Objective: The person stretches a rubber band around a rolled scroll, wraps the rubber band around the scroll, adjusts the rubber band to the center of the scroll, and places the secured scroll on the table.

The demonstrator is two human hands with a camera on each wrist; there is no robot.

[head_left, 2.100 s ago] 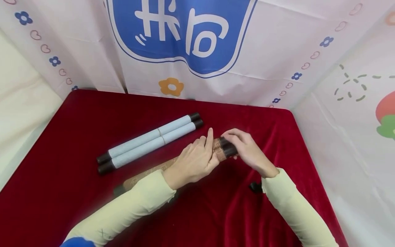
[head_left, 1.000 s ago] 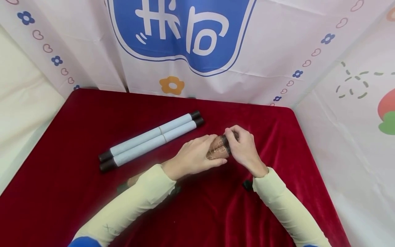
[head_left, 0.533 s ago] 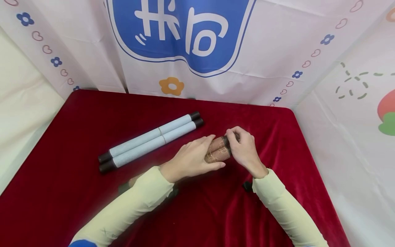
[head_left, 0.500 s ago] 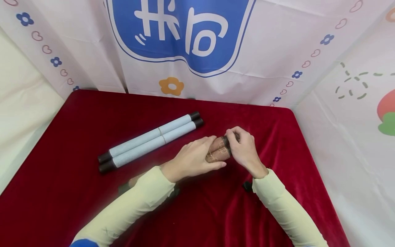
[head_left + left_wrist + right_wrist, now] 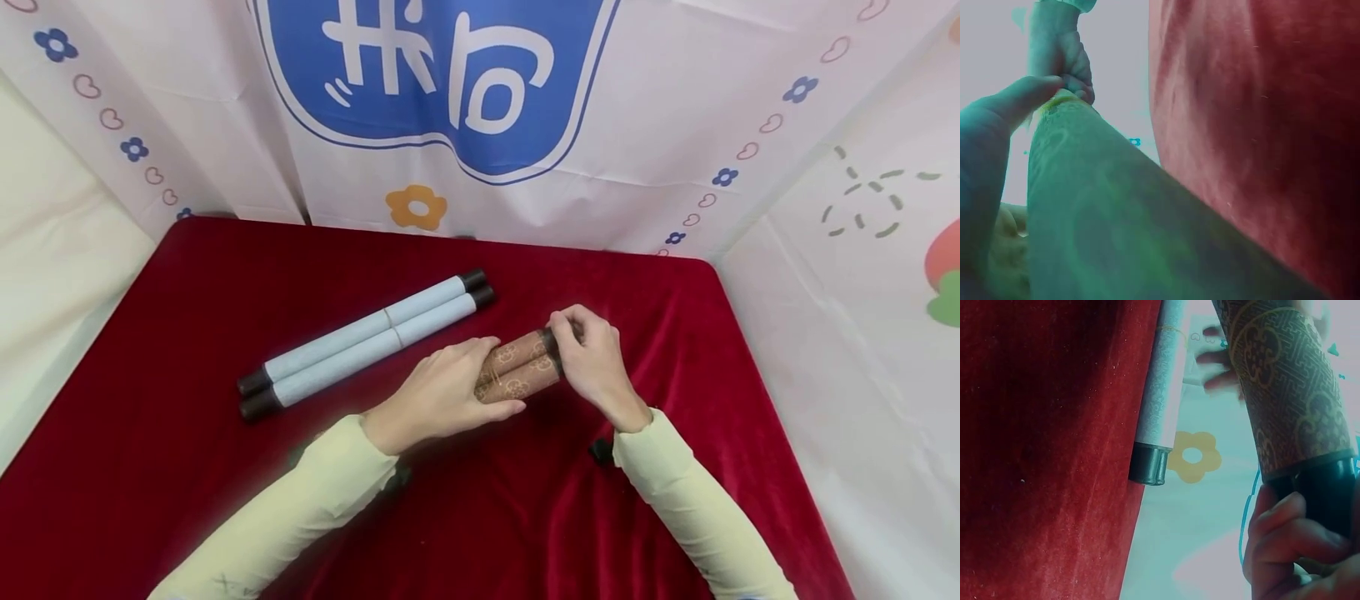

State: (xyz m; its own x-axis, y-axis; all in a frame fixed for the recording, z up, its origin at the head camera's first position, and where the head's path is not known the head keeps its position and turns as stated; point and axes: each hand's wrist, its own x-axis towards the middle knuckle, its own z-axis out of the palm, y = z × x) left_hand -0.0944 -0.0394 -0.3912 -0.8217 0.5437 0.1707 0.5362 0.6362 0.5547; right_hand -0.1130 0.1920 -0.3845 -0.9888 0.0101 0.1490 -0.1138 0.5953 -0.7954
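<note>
A pair of brown patterned scrolls [image 5: 528, 377] with dark end caps lies side by side, a thin cord around them near the left hand. My left hand [image 5: 435, 392] spans the pair from above, thumb on the near side and fingers over the far side. At the right end, my right hand [image 5: 596, 362] grips the dark caps, its curled fingers [image 5: 1279, 540] showing in the right wrist view. That view also has the brocade pattern [image 5: 1297, 387] close up. The left hand and sleeve hide the scrolls' left part.
Two pale blue scrolls [image 5: 367, 337] with black caps, tied together by a cord, lie behind on the red velvet cloth [image 5: 600, 533]. A printed white curtain [image 5: 660, 108] hangs along the table's back edge. A small black object [image 5: 602, 452] shows beside the right sleeve.
My left hand has slid leftward along the brown scrolls, uncovering more of the pattern and the cord. Earlier, my right hand moved in and took hold of the end caps, and it stays there.
</note>
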